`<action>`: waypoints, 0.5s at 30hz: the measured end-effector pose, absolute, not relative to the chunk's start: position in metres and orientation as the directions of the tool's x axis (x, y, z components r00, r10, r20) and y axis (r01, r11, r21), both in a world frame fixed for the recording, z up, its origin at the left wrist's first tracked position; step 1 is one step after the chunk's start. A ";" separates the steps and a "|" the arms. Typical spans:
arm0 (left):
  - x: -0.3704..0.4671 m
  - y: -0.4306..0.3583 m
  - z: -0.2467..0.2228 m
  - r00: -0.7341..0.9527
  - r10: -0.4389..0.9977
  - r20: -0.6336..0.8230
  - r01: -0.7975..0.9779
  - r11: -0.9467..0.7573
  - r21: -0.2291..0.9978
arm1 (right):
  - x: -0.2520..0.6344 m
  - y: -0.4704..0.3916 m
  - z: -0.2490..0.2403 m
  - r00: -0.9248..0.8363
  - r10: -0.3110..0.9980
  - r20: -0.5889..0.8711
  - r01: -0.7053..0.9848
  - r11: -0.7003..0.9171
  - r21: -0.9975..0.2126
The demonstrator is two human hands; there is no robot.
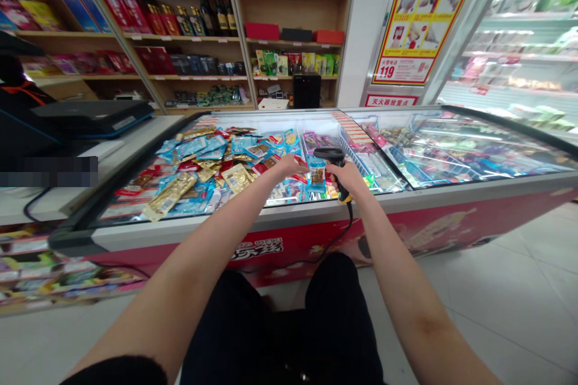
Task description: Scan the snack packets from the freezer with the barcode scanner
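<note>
My right hand (347, 178) is wrapped round the handle of a black and yellow barcode scanner (329, 154), its head pointing left and its cable hanging down the freezer front. My left hand (291, 166) is to the left of it, its fingers closed at a small red snack packet (300, 178) that shows at the fingertips. Between both hands is a blue snack packet (316, 175) with brown contents in its window. A gold packet (237, 178) and many blue, red and gold ones lie in a heap on the freezer's glass top (130, 200), left of my hands.
Baskets of packaged goods show through the freezer glass (451, 138) on the right. A counter (165, 126) with a black device (94, 115) adjoins on the left. Behind are stocked shelves (189, 39); a lit cooler (519, 54) stands at the right.
</note>
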State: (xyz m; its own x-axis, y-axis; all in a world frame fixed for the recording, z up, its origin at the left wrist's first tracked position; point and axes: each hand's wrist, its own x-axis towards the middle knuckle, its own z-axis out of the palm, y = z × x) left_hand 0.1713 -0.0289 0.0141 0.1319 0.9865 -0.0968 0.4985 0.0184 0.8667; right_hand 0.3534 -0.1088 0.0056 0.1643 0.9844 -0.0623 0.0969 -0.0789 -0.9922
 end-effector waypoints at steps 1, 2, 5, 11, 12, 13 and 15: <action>0.178 -0.031 0.012 0.145 0.988 -0.057 0.541 -0.031 0.841 | 0.357 -0.109 0.005 0.175 0.983 -0.057 0.092 -0.074 -0.993; 0.185 -0.033 0.009 0.156 0.987 -0.025 0.576 -0.070 0.815 | 0.360 -0.108 0.004 0.186 0.981 -0.051 0.088 -0.069 -0.994; 0.208 -0.039 0.002 0.190 0.981 0.031 0.608 -0.142 0.781 | 0.369 -0.106 0.003 0.215 0.976 -0.045 0.091 -0.066 -0.994; 0.249 -0.037 -0.013 0.217 0.967 0.131 0.573 -0.235 0.785 | 0.383 -0.107 0.004 0.249 0.967 -0.044 0.080 -0.066 -0.995; 0.253 -0.037 -0.015 0.219 0.963 0.157 0.598 -0.260 0.758 | 0.385 -0.108 0.004 0.254 0.966 -0.045 0.068 -0.064 -0.996; 0.255 -0.037 -0.017 0.223 0.958 0.180 0.635 -0.283 0.719 | 0.386 -0.108 0.004 0.258 0.965 -0.047 0.059 -0.064 -0.996; 0.256 -0.038 -0.021 0.223 0.950 0.216 0.720 -0.310 0.620 | 0.388 -0.109 0.002 0.260 0.964 -0.051 0.059 -0.069 -0.996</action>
State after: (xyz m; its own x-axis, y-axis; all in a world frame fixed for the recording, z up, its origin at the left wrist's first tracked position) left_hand 0.2558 -0.0378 -0.0209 0.2232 0.9505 0.2162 0.7203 -0.3103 0.6204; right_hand 0.3878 -0.1090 0.0022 0.2599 0.9643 -0.0510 0.0591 -0.0686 -0.9959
